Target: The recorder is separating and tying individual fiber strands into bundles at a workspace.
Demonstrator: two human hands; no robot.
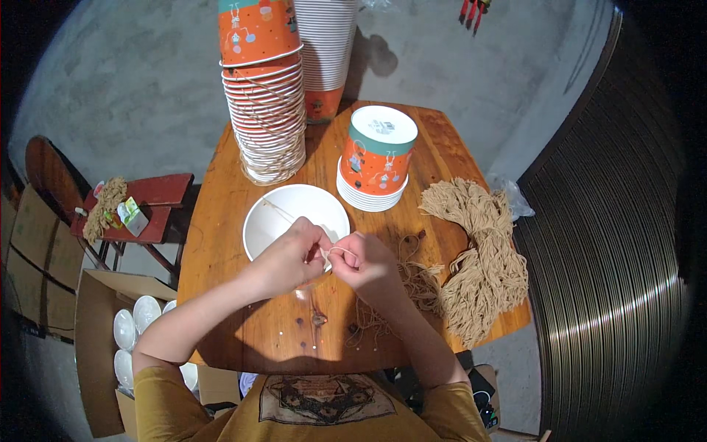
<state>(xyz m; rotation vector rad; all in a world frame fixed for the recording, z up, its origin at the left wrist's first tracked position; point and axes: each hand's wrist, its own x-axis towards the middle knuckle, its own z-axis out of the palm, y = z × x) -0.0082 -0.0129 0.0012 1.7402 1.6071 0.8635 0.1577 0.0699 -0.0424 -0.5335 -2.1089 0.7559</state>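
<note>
While a red bench [158, 189] at the far left carries a bundle of tan string [107, 206] on its left end and a small carton [133, 219] near the middle, an open cardboard box [99, 342] sits below it with white bowls inside. Next comes the wooden table [247, 342]. Close to its far left corner stands a tall stack of orange buckets [259, 40], strings wound loosely about it. A wide white bowl [317, 200] rests nearer, in from the table's left edge. The left hand [296, 254] is over the bowl's near side, its fingers narrowed to a pinch on a pale string [342, 249]. Behind, a second bucket stack [324, 55] rises at the table's far edge. The right hand [362, 262] almost meets the left, fingers curled, holding the same string, which is at the bowl's near right rim. Beyond it, a shorter upturned bucket stack [377, 158] stands in from the far edge. Tangled strands [418, 287] lie right of the right hand, and a thick tan hank [486, 276] bends along the table's right edge. Past that edge is a ribbed shutter [607, 250].
</note>
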